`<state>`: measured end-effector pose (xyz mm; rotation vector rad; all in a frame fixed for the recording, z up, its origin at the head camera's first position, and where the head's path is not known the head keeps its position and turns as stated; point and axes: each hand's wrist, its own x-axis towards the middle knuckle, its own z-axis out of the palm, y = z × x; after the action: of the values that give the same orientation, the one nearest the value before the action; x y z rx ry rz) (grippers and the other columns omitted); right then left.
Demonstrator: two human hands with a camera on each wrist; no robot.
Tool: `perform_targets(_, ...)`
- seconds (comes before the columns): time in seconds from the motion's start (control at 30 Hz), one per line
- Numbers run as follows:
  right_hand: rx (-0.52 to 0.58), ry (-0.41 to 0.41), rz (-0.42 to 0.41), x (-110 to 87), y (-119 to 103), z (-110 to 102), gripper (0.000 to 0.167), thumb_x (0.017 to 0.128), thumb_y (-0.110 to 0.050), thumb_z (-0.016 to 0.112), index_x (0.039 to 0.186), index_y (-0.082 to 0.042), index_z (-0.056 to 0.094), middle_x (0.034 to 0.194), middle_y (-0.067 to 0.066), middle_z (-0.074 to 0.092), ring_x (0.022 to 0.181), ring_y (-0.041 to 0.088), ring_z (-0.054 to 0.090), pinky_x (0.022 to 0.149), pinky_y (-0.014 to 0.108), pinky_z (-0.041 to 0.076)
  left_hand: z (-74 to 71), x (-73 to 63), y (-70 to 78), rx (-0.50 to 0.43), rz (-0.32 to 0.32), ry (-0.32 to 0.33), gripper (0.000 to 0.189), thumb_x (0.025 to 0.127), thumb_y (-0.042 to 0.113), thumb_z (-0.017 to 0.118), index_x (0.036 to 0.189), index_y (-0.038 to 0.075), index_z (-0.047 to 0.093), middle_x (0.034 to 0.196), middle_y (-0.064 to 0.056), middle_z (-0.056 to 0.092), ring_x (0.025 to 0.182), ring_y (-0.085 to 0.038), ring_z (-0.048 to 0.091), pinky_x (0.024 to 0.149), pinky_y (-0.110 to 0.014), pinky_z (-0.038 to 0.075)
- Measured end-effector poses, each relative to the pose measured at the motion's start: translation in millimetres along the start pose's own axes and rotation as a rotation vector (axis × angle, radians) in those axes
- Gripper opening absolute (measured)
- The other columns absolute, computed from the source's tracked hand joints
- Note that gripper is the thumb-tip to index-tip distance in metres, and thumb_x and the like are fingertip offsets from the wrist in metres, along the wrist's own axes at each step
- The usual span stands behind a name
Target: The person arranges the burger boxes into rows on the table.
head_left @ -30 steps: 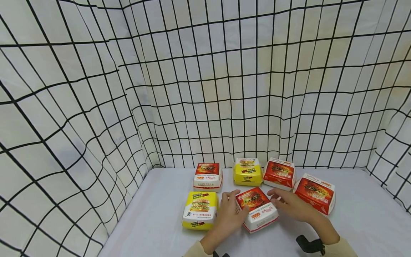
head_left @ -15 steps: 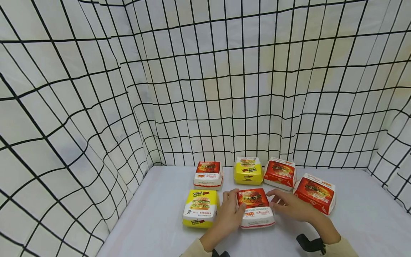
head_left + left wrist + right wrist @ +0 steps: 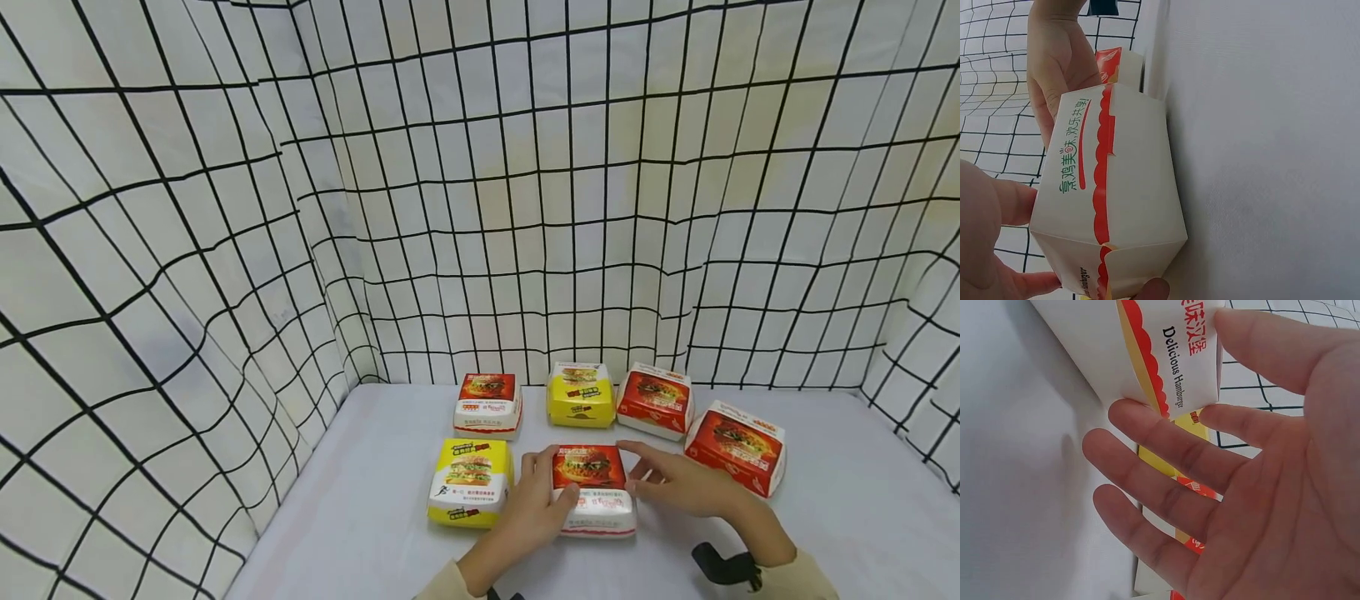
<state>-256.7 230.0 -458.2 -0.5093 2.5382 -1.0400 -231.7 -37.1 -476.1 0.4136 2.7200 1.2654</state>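
Note:
A red-and-white hamburger box point(image 3: 592, 500) lies on the white table between both hands, its printed front edge facing me. My left hand point(image 3: 534, 504) holds its left side, the thumb on the top edge; in the left wrist view a fingertip point(image 3: 1152, 290) shows low against the end of the box. At the box's right side is my right hand point(image 3: 686, 483), its fingers spread and fairly straight in the right wrist view. The right thumb point(image 3: 1266, 347) and the fingers are at the box's end there. Left of the left hand sits a yellow hamburger box point(image 3: 470, 483).
Along the back stand a red-and-white box point(image 3: 487, 406), a yellow box point(image 3: 580, 396) and a red box point(image 3: 655, 400). Another red box point(image 3: 735, 447) sits slanted just behind the right hand. Grid-patterned white cloth point(image 3: 480, 208) walls off the back and sides.
The red-and-white box between the hands has turned from slanted to square with the table, its front edge swinging left. Both hands have stayed beside it.

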Motion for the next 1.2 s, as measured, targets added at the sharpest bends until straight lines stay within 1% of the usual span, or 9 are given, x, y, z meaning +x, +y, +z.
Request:
perform_targets(0.13,-0.004,-0.003,-0.006,0.8,2.5,2.9,0.070,0.097,-0.043,0.068,0.157,-0.019,0.040,0.117,0.007,0.066,0.102,0.023,0.061,0.083,0.048,0.056,-1.7,-1.7,0.5,0.001,-0.005,-0.014,0.071,0.101,0.043,0.060,0.158,0.009,0.032,0.141,-0.016,0.043,0.120,-0.026,0.052,0.103,-0.057,0.044)
perform_targets(0.3,0.006,-0.006,-0.003,0.9,3.4,5.3,0.071,0.097,-0.044,0.067,0.157,-0.019,0.039,0.117,0.008,0.066,0.103,0.023,0.061,0.083,0.048,0.056,-3.3,-3.8,0.8,0.004,-0.007,-0.024,0.072,0.101,0.043,0.060,0.158,0.009,0.032,0.142,-0.017,0.043,0.122,-0.028,0.054,0.103,-0.059,0.044)
perform_targets(0.6,0.010,-0.008,-0.010,1.3,2.6,5.6,0.072,0.097,-0.045,0.066,0.157,-0.016,0.038,0.118,0.009,0.066,0.104,0.023,0.061,0.084,0.048,0.056,-2.6,-3.5,0.5,0.002,-0.018,-0.033,0.071,0.102,0.044,0.058,0.159,0.011,0.031,0.148,-0.018,0.041,0.124,-0.029,0.054,0.105,-0.060,0.044)
perform_targets(0.9,0.031,-0.008,-0.023,0.3,-1.3,5.2,0.072,0.098,-0.043,0.066,0.157,-0.013,0.037,0.118,0.009,0.065,0.105,0.024,0.061,0.084,0.050,0.056,-1.9,-3.3,-1.5,0.024,-0.002,-0.018,0.071,0.103,0.043,0.057,0.160,0.011,0.030,0.147,-0.018,0.041,0.123,-0.030,0.055,0.105,-0.060,0.045)
perform_targets(1.2,0.018,0.004,-0.013,2.6,1.0,6.0,0.071,0.097,-0.045,0.066,0.157,-0.016,0.039,0.118,0.008,0.066,0.104,0.023,0.062,0.083,0.048,0.056,-5.7,-4.1,0.4,0.024,0.018,-0.003,0.071,0.102,0.045,0.057,0.159,0.010,0.031,0.149,-0.020,0.040,0.126,-0.032,0.054,0.104,-0.060,0.045)
